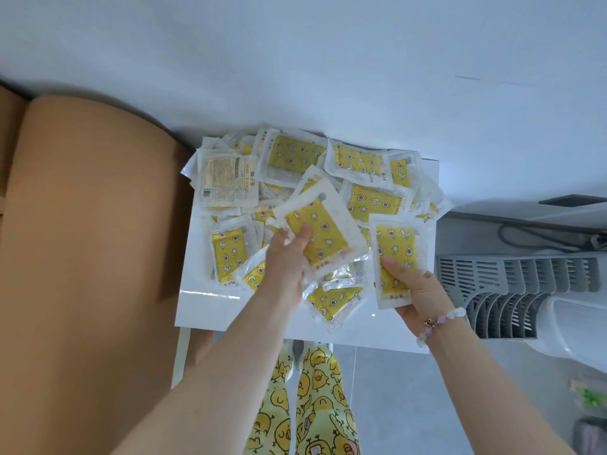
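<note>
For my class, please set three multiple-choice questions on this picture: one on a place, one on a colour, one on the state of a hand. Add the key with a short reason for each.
1. Where does the pile of packets lie?
A. On the floor
B. On the white table
C. In a drawer

2. What colour is the patterned print on the packets?
A. Yellow
B. Red
C. Blue

3. What is the right hand doing?
A. Hanging idle
B. Pressing flat on the table
C. Holding one packet

Key: 1 B, the pile covers much of the tabletop; 2 A, yellow shows through the clear wrappers; 3 C, its thumb pinches the packet's lower part.
</note>
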Action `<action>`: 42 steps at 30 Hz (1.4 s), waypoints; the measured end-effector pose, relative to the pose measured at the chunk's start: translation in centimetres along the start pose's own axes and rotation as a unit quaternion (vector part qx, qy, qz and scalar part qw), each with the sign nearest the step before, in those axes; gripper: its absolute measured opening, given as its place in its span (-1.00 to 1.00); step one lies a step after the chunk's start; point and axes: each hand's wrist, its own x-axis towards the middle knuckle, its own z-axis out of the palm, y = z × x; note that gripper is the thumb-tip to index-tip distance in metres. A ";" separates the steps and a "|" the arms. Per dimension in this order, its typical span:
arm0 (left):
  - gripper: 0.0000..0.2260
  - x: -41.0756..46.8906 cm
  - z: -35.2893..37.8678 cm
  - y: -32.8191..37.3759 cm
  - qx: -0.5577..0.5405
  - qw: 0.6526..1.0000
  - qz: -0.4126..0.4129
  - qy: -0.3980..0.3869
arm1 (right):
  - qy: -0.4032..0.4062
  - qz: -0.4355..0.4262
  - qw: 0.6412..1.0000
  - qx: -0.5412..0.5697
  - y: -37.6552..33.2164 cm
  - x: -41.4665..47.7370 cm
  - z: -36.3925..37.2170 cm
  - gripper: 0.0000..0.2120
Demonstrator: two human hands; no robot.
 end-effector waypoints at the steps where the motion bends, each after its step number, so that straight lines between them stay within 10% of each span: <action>1: -0.54 0.2 -0.5 0.8 -0.006 1.000 0.030 -0.005 | 0.012 -0.006 1.000 -0.002 0.2 0.2 -0.3 -0.60; 4: -0.49 -0.4 -0.9 2.3 0.011 0.996 0.068 -0.053 | 0.039 -0.018 0.999 -0.023 0.2 0.4 -0.1 -0.88; 16: -0.76 -3.1 2.6 -2.5 0.336 0.887 0.307 -0.075 | -0.131 0.022 0.991 -0.004 -0.4 -0.2 0.9 -0.27; 20: -0.58 -3.2 3.3 -3.3 0.387 0.843 0.363 -0.087 | -0.096 -0.009 0.995 -0.031 0.3 -0.4 1.1 -0.54; 26: -0.32 -2.4 3.3 -1.3 0.586 0.698 0.320 -0.257 | 0.008 0.007 0.999 0.042 1.8 -1.0 0.1 -0.57; 29: -0.31 0.0 4.6 1.9 0.650 0.620 0.386 -0.211 | 0.074 0.011 0.993 0.092 1.7 -1.2 -0.9 -0.63; 35: 0.18 5.3 9.4 3.6 0.857 0.326 0.395 -0.059 | 0.059 0.002 0.995 0.076 0.6 -1.9 -2.5 -0.68; 42: 0.15 6.8 10.2 1.8 0.889 0.291 0.351 -0.025 | 0.064 -0.005 0.996 0.069 0.4 -1.6 -3.1 -0.61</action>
